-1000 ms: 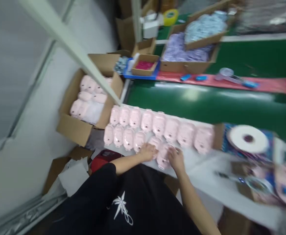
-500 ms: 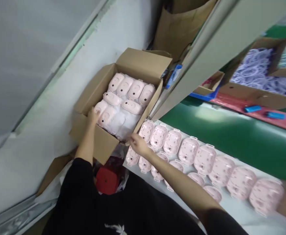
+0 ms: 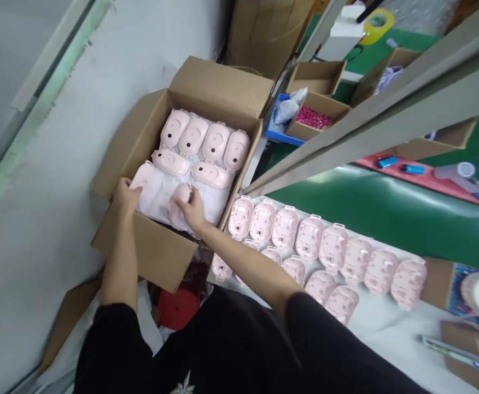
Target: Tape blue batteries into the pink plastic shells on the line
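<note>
An open cardboard box [image 3: 223,87] holds pink plastic shells, several with a dark round hole, lying on a white wrapping sheet [image 3: 157,189]. At the box's near left corner, my left hand [image 3: 125,198] grips the edge of one pink shell [image 3: 144,178], thumb on top. My right hand [image 3: 193,210] reaches inside and pinches another pink shell [image 3: 177,207], which is tilted above the white sheet. Part of that shell is hidden by my fingers. To the right, rows of pink housings [image 3: 285,227] lie open side up on the table; my right forearm covers some.
A metal post [image 3: 325,148] slants beside the box. Behind it stand a blue tray [image 3: 284,134] and a small carton of dark pink parts [image 3: 313,116]. A green work surface [image 3: 346,191] runs to the right. A red stool [image 3: 179,307] is below the box.
My right hand has moved from the box's rim into the box and taken hold of a pink shell. My left hand stays at the left corner. The view has shifted, showing more on the right.
</note>
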Demonstrator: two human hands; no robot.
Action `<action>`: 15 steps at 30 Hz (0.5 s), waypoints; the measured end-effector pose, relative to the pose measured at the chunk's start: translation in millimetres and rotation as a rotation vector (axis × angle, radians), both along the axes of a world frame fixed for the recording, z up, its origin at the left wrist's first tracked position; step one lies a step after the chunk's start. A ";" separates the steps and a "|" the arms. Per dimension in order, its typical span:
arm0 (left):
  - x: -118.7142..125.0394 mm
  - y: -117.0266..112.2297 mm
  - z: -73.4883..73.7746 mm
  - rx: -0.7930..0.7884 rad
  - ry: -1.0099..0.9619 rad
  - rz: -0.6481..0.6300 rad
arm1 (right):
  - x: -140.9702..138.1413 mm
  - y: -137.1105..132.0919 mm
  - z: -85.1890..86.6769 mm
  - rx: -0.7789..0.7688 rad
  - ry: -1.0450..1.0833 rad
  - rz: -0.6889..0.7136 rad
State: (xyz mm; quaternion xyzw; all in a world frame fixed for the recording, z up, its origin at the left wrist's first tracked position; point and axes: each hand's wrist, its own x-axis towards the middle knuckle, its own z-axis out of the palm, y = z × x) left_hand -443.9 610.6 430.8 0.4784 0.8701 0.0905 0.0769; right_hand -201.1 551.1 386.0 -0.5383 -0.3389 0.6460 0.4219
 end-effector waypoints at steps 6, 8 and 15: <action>93.6 -157.9 13.0 0.473 -0.309 0.051 | 265.2 -208.7 18.8 -0.332 0.119 -0.152; 157.1 -203.1 -14.5 0.350 -0.473 -0.042 | 349.7 -287.9 23.0 -0.454 -0.023 -0.321; 470.8 -308.1 -91.4 -0.224 -0.790 -1.326 | 537.1 -473.2 -13.6 -0.228 -0.956 -0.362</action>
